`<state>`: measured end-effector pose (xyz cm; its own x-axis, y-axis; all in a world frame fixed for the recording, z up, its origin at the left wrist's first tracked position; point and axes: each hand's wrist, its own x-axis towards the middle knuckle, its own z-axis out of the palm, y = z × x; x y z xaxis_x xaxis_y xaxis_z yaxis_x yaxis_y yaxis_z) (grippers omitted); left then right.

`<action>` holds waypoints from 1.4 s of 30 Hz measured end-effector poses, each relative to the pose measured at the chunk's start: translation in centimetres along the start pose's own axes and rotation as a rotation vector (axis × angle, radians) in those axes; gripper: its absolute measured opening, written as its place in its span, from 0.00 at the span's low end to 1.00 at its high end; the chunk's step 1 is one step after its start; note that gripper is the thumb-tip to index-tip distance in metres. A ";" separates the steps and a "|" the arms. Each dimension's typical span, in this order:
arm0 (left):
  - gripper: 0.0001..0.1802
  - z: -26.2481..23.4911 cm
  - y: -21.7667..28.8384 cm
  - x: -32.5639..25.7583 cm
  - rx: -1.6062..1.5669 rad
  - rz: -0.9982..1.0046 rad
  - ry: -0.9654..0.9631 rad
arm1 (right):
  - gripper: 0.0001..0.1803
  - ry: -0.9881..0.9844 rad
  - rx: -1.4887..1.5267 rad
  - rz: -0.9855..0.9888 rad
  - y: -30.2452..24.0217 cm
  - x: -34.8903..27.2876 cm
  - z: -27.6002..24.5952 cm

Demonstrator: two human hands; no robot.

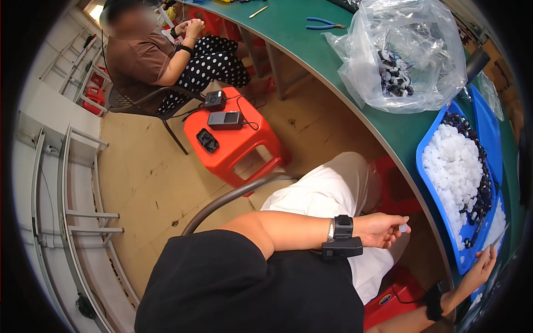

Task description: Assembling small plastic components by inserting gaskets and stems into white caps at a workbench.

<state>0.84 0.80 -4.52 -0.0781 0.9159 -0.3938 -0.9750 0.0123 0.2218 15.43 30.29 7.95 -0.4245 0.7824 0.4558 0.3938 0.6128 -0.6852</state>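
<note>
My left hand (380,230) is over my lap, its fingers pinched on a small translucent white plastic piece (403,227). A dark device is strapped to that wrist. My right hand (482,270) is at the near end of a blue tray (426,158), its fingers closed round a thin, pale, pointed tool (501,237) whose kind I cannot make out. Inside the tray lie a heap of white plastic pieces (452,161) and a band of small dark parts (482,186). More white pieces (495,225) lie beside it near my right hand.
On the green table (294,33) are a clear plastic bag (433,55) with wired parts and blue-handled pliers (325,24). A red stool (239,147) holds dark devices and cables. Another person (139,61) sits at the far left. A chair arm (239,194) curves beside me.
</note>
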 end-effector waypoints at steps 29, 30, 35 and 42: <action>0.21 1.5 2.0 -1.2 -0.041 0.099 -0.090 | 0.05 -0.646 0.366 0.179 -7.6 -17.3 5.8; 0.21 1.5 2.0 -1.2 -0.030 0.106 -0.087 | 0.05 -0.652 0.359 0.181 -7.6 -17.3 5.8; 0.20 1.4 2.0 -1.3 0.015 0.129 -0.060 | 0.05 -0.656 0.350 0.196 -7.7 -17.3 5.9; 0.19 0.9 2.0 -1.1 0.055 0.130 -0.041 | 0.05 -0.637 0.249 0.085 -7.8 -17.1 5.8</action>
<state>-0.79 0.16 -2.83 -0.1929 0.9267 -0.3225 -0.9444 -0.0861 0.3173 14.89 11.45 2.19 -0.8270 0.5617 0.0238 0.2801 0.4484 -0.8488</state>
